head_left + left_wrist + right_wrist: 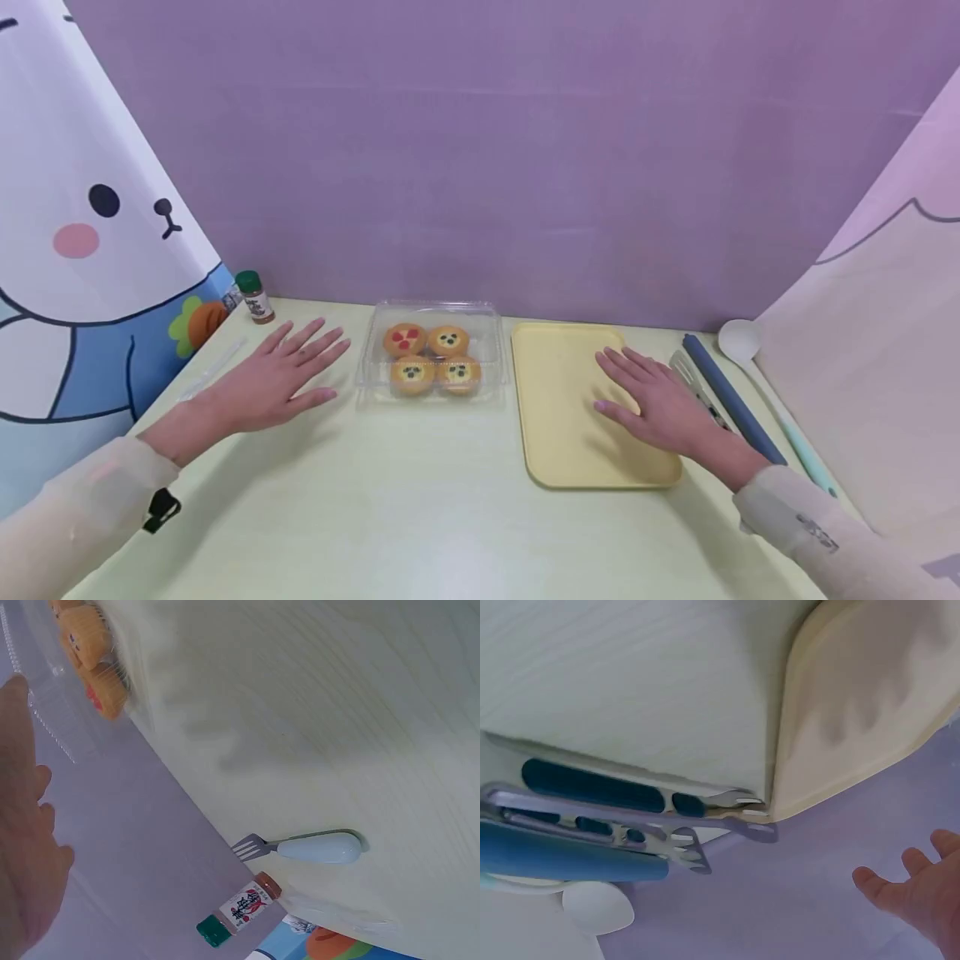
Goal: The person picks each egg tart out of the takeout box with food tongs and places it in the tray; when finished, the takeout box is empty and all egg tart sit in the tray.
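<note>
My left hand hovers palm down with fingers spread, left of a clear plastic box, and holds nothing. Inside the box sit several small round tarts, one topped with red pieces and others with dark ones. Over the right part of a pale yellow tray hangs my right hand, its fingers spread and likewise holding nothing. In the left wrist view, a fork with a pale handle lies on the table near a green-capped seasoning bottle. My left hand hides this fork in the head view.
Right of the tray lie metal tongs with dark blue grips, a long blue rod and a white spoon with a mint handle. A purple wall closes off the back, and printed cloths stand at both sides.
</note>
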### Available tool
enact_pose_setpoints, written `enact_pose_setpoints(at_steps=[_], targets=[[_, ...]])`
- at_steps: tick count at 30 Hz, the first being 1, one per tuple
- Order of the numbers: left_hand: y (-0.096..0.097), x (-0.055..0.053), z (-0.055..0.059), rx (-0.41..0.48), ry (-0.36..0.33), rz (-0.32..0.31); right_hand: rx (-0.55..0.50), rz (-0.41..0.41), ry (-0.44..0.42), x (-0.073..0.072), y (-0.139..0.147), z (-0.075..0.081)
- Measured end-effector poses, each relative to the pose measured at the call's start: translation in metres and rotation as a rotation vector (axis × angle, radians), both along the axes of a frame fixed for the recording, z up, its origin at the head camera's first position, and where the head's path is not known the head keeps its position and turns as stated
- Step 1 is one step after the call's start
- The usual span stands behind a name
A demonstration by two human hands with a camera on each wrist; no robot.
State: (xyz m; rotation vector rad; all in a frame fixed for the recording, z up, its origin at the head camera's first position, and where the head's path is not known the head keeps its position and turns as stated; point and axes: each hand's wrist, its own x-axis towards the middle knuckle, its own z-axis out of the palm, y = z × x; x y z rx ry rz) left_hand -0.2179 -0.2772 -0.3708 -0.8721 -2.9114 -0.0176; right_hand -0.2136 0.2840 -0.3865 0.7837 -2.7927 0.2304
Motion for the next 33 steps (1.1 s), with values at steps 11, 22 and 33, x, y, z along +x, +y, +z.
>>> enact_pose_setpoints(at_steps=[11,22,33], targets=[[-0.006,-0.005,0.004,0.216,-0.221,0.132,-0.302,0.109,0.081,0.006,-0.055,0.005],[-0.001,-0.021,-0.006,0.664,-0.797,0.22,-0.45,0.24,0.119,0.013,-0.142,0.008],[0.004,-0.028,-0.026,0.952,-1.069,0.236,-0.52,0.274,0.081,0.017,-0.195,0.007]])
